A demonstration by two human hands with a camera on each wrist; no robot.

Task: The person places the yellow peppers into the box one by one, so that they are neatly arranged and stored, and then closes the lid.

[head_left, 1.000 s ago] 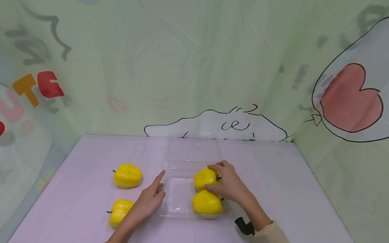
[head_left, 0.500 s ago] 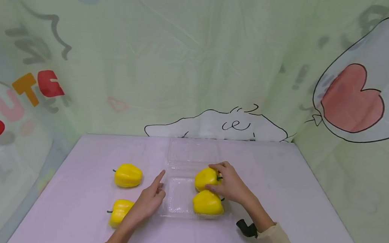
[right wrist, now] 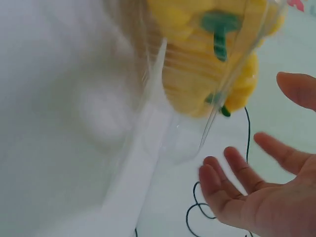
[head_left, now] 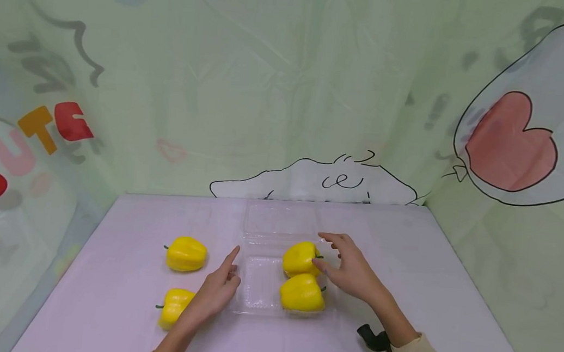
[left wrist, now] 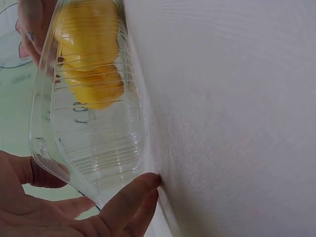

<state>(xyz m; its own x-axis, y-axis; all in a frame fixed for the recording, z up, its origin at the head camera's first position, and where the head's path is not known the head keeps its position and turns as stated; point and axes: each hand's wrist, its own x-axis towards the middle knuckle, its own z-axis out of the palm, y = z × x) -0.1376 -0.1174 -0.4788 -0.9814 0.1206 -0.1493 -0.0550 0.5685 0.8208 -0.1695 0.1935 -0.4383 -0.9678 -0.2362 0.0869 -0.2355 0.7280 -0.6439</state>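
In the head view a clear plastic clamshell container (head_left: 259,305) lies with its lid (head_left: 281,219) folded back. Two yellow bell peppers sit in its right half, a rear pepper (head_left: 301,258) and a front pepper (head_left: 302,293), stems to the right. My left hand (head_left: 217,289) holds the container's left edge; in the left wrist view its thumb (left wrist: 47,175) lies at the rim and its other fingers are low by the wall. Beside the rear pepper, my right hand (head_left: 354,268) has its fingers spread and holds nothing; the right wrist view shows them apart from the container.
Two more yellow bell peppers lie left of the container, a far pepper (head_left: 186,254) and a near pepper (head_left: 173,307) partly hidden by the left forearm. A pale cloth covers the table (head_left: 404,261). Printed curtains (head_left: 288,89) stand behind and at both sides.
My right hand has let go of the rear pepper and drawn back to the right, its fingers opening. The peppers and my left hand have stayed in place.
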